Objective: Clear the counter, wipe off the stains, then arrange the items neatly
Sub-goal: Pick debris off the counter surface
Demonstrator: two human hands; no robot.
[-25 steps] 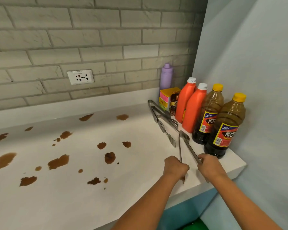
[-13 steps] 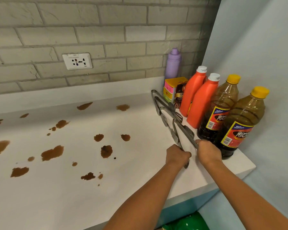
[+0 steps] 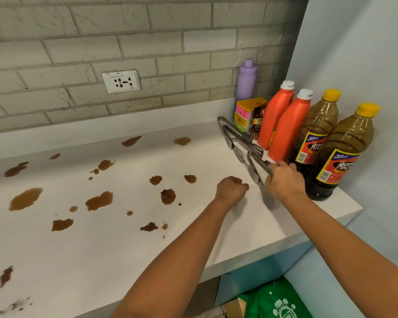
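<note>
Brown stains (image 3: 98, 200) are scattered over the white counter (image 3: 193, 244). Steel tongs (image 3: 255, 167) lie near the right end, and my right hand (image 3: 285, 182) grips them at their near part. A second pair of tongs (image 3: 233, 136) lies behind them. My left hand (image 3: 231, 190) hovers just left of the tongs, fingers curled, holding nothing. Along the right wall stand two brown bottles with yellow caps (image 3: 344, 152), two orange bottles (image 3: 285, 125), a small yellow box (image 3: 248, 114) and a purple bottle (image 3: 247, 80).
A grey brick wall with a white power socket (image 3: 121, 81) backs the counter. A light blue wall closes the right side. Below the counter's front edge lies something green (image 3: 278, 301) on the floor.
My left hand has let go of the tongs and drawn away to the left. My right hand has pushed the tongs farther back toward the bottles. The view has shifted right.
</note>
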